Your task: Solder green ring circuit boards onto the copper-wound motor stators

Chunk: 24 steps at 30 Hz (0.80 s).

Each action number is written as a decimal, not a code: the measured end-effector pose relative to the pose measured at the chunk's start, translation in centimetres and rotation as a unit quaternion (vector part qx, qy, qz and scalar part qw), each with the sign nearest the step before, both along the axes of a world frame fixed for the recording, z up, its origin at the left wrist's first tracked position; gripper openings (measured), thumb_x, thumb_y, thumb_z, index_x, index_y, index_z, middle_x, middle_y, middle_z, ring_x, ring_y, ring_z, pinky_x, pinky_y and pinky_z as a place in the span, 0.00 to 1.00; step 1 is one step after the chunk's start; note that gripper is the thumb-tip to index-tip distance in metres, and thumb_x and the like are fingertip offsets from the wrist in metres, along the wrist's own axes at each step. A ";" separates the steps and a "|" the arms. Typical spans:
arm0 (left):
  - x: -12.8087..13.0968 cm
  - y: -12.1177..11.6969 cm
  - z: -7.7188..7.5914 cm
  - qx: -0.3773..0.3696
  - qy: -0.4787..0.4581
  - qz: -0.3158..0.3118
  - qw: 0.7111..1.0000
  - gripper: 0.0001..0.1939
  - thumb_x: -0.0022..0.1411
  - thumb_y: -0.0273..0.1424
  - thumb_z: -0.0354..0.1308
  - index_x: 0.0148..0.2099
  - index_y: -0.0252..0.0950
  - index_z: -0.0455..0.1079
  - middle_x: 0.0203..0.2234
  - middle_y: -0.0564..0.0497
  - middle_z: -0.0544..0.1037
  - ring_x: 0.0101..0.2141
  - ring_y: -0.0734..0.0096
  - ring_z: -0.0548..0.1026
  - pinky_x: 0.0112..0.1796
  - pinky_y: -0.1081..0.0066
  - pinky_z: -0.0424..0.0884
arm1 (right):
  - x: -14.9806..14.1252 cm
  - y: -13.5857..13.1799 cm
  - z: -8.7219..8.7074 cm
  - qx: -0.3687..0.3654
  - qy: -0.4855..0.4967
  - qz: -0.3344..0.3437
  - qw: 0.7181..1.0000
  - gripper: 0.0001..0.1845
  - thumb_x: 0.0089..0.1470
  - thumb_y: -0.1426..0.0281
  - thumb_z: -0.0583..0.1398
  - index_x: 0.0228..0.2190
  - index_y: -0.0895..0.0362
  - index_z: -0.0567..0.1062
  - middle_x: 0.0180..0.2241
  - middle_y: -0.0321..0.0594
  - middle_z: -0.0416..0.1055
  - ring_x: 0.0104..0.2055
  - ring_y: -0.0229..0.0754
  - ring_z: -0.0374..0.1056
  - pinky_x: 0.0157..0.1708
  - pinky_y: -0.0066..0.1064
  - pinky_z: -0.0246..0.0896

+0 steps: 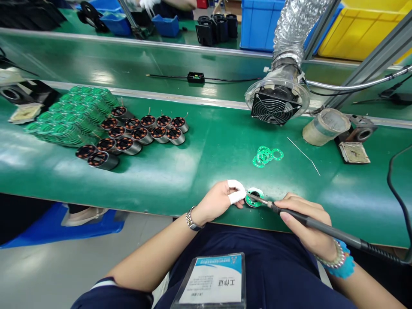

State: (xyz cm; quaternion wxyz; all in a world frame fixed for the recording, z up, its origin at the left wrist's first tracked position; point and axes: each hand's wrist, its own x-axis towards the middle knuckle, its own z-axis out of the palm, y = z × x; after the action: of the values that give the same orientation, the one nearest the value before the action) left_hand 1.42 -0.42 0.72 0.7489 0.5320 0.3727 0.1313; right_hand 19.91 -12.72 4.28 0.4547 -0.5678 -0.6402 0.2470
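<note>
Green ring board (252, 203) at near edge of bench (219, 150), between both hands; iron tip (259, 199) over it; left hand (219, 199) just left of board, forefinger and thumb in white finger covers (237, 196), gap narrow, cannot tell if pinching anything; right hand (310, 216) wrapped round soldering iron (337, 234); advisable: tip steady, contact brief, covered fingers clear of hot metal, board flat; loose green rings (264, 150) farther off, fan (273, 107) beyond

The bare left forearm (154, 253) is angled forward and inward, two white-sheathed fingers (236, 197) of the left hand (217, 201) bent close together; the right hand (309, 216) is curled in a pen-like grip opposite.
</note>
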 end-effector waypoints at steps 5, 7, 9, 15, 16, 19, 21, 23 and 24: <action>0.0 -0.1 -0.2 0.002 -0.005 0.004 1.000 0.06 0.51 0.30 0.58 0.29 0.32 0.66 0.19 0.54 0.73 0.22 0.76 0.73 0.28 0.74 0.68 | 0.1 -0.1 0.1 0.004 0.010 0.006 1.000 0.12 0.50 0.78 0.58 0.38 0.55 0.74 0.28 0.38 0.72 0.29 0.39 0.68 0.29 0.31 0.63; 0.0 -0.1 -0.2 0.003 -0.007 0.003 1.000 0.06 0.51 0.30 0.58 0.29 0.32 0.66 0.19 0.54 0.72 0.22 0.76 0.73 0.28 0.74 0.68 | 0.2 -0.2 -0.1 0.008 -0.001 -0.005 1.000 0.13 0.51 0.77 0.58 0.39 0.54 0.74 0.29 0.38 0.72 0.30 0.39 0.69 0.31 0.31 0.64; -0.1 -0.1 -0.3 0.005 -0.008 0.002 1.000 0.06 0.52 0.30 0.58 0.30 0.31 0.66 0.20 0.54 0.72 0.22 0.76 0.73 0.28 0.74 0.69 | 0.3 -0.1 -0.5 0.013 -0.010 -0.022 1.000 0.13 0.52 0.76 0.58 0.41 0.54 0.72 0.28 0.37 0.73 0.30 0.39 0.70 0.31 0.31 0.65; 0.1 -0.1 -0.4 0.010 -0.014 0.001 1.000 0.06 0.52 0.30 0.58 0.30 0.31 0.66 0.20 0.54 0.72 0.22 0.77 0.72 0.28 0.74 0.69 | 0.0 2.2 -0.9 0.003 -0.073 0.092 0.993 0.17 0.53 0.76 0.57 0.46 0.56 0.66 0.43 0.44 0.71 0.47 0.43 0.67 0.47 0.34 0.63; 0.1 -0.1 -0.5 0.013 -0.014 0.001 1.000 0.06 0.52 0.30 0.58 0.30 0.31 0.66 0.20 0.54 0.72 0.22 0.77 0.72 0.28 0.75 0.69 | -0.1 2.7 -0.9 -0.005 -0.084 0.123 0.989 0.20 0.52 0.76 0.58 0.48 0.56 0.64 0.47 0.46 0.68 0.51 0.44 0.64 0.51 0.36 0.61; 0.0 -0.2 -0.5 0.033 -0.012 -0.006 0.999 0.06 0.54 0.30 0.57 0.32 0.32 0.66 0.20 0.54 0.72 0.22 0.76 0.72 0.28 0.74 0.71 | -0.1 3.8 -1.1 -0.030 -0.103 0.158 0.982 0.23 0.52 0.76 0.58 0.50 0.56 0.62 0.48 0.45 0.67 0.50 0.43 0.64 0.50 0.35 0.62; -0.5 -0.4 -0.6 0.108 -0.005 -0.002 0.994 0.06 0.57 0.30 0.55 0.34 0.32 0.66 0.21 0.53 0.72 0.23 0.75 0.73 0.29 0.72 0.72 | -0.1 4.1 -1.3 -0.041 -0.106 0.151 0.982 0.21 0.52 0.75 0.58 0.48 0.55 0.63 0.45 0.43 0.69 0.45 0.41 0.68 0.45 0.32 0.65; -1.4 -0.7 -0.7 0.274 0.002 -0.014 0.962 0.06 0.59 0.30 0.53 0.37 0.33 0.67 0.26 0.49 0.74 0.27 0.73 0.74 0.32 0.70 0.72 | -0.2 4.0 -1.5 -0.046 -0.103 0.137 0.984 0.19 0.53 0.73 0.58 0.47 0.54 0.64 0.43 0.42 0.70 0.43 0.40 0.69 0.43 0.32 0.65; -1.8 -0.8 -0.8 0.373 0.002 -0.034 0.927 0.06 0.59 0.29 0.52 0.38 0.33 0.68 0.29 0.48 0.75 0.30 0.71 0.74 0.34 0.69 0.71 | -0.2 3.9 -1.7 -0.047 -0.099 0.130 0.985 0.19 0.53 0.73 0.58 0.47 0.54 0.64 0.43 0.42 0.70 0.43 0.41 0.69 0.43 0.32 0.65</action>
State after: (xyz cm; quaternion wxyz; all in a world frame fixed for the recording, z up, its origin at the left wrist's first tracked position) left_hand -0.40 -1.26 -0.05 0.4997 0.7857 0.2797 0.2341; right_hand 19.71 -8.84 2.61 0.3261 -0.5223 -0.7380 0.2760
